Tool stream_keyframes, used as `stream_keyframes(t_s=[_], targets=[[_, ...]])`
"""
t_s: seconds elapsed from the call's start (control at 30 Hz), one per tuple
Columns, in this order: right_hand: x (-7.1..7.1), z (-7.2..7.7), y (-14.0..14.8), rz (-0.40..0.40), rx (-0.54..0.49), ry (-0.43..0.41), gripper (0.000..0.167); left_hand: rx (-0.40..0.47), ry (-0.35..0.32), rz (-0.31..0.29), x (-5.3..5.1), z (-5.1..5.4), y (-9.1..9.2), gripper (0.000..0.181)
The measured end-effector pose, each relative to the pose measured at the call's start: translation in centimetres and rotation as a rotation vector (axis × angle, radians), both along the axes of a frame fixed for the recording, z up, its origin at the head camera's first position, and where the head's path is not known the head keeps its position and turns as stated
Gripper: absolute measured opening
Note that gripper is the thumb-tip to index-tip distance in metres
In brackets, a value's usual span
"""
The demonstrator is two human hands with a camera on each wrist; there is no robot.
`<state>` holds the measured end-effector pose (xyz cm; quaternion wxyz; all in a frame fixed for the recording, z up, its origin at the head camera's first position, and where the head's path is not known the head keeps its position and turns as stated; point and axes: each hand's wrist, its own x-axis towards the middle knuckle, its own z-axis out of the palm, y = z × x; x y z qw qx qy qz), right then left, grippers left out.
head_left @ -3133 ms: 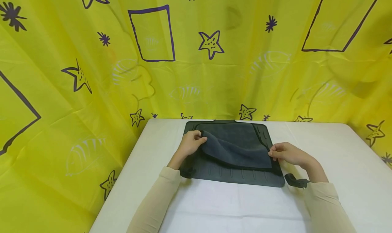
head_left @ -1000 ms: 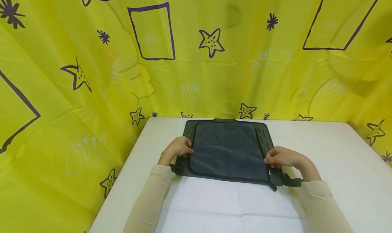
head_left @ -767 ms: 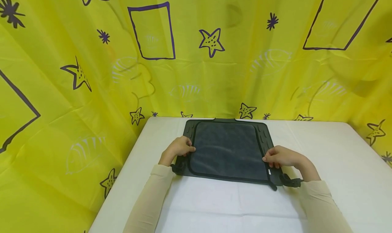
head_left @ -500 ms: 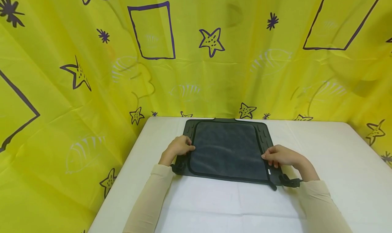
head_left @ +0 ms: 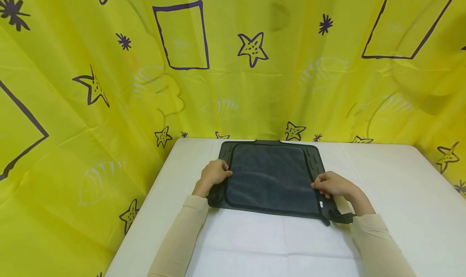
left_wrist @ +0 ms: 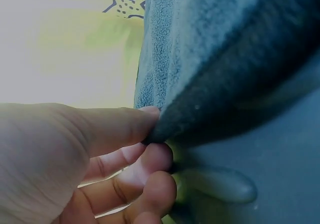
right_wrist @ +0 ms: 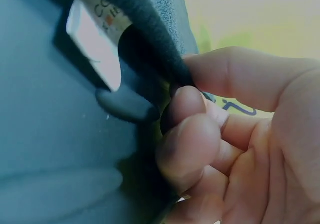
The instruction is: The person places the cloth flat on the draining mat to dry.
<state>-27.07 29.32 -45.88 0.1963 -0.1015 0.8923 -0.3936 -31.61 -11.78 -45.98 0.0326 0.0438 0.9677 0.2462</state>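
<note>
A dark blue-grey cloth (head_left: 271, 178) with a black border lies spread over a dark grey ridged mat (head_left: 312, 159) on the table. My left hand (head_left: 214, 172) pinches the cloth's left edge; in the left wrist view the thumb (left_wrist: 117, 126) presses its fuzzy edge against the fingertips. Opposite, my right hand (head_left: 333, 184) pinches the cloth's right edge, and the right wrist view shows thumb (right_wrist: 227, 74) and fingertips meeting on it. A white printed label (right_wrist: 97, 44) hangs from the cloth there. At the near right corner a short black loop (head_left: 325, 220) sticks out.
The white table (head_left: 255, 248) runs up to a yellow curtain (head_left: 233, 87) printed with stars and fish, which also stands along the left side. Black straps (head_left: 340, 217) sit at both wrists. The mat's long ridges show under the cloth in the wrist views.
The cloth's near edge, held up in folds earlier, has come down flat toward me. My left hand moved left and nearer with it. Over the last second both hands have shifted only slightly.
</note>
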Motion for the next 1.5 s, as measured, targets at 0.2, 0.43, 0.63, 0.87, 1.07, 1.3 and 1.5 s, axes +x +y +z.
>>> stream_keyframes(t_s=[0.2, 0.43, 0.63, 0.87, 1.07, 1.3, 1.5], targets=[[-0.2, 0.0, 0.1, -0.003, -0.032, -0.016, 0.023, -0.013, 0.004, 0.015, -0.1, 0.2, 0.0, 0.020], [-0.5, 0.7, 0.9, -0.071, -0.093, -0.015, 0.026, 0.040, -0.003, 0.004, -0.1, 1.1, -0.1, 0.024], [-1.8, 1.6, 1.2, -0.139, -0.090, 0.035, 0.036, 0.050, 0.005, 0.008, -1.5, 1.8, 0.6, 0.029], [-5.5, 1.6, 0.6, -0.118, -0.082, 0.024, 0.047, 0.015, -0.034, 0.018, -4.6, 1.2, 1.3, 0.031], [-7.9, 0.9, -0.2, -0.110, -0.006, -0.017, 0.041, 0.077, -0.092, 0.039, -6.2, 0.7, 1.6, 0.024], [-9.3, 0.4, -0.7, -0.209, 0.015, -0.024, 0.042, 0.226, -0.137, 0.076, -7.1, 0.5, 1.5, 0.023], [-9.8, 0.4, -0.7, -0.234, 0.017, -0.034, 0.045, 0.363, -0.191, 0.075, -7.3, 0.6, 1.1, 0.031]])
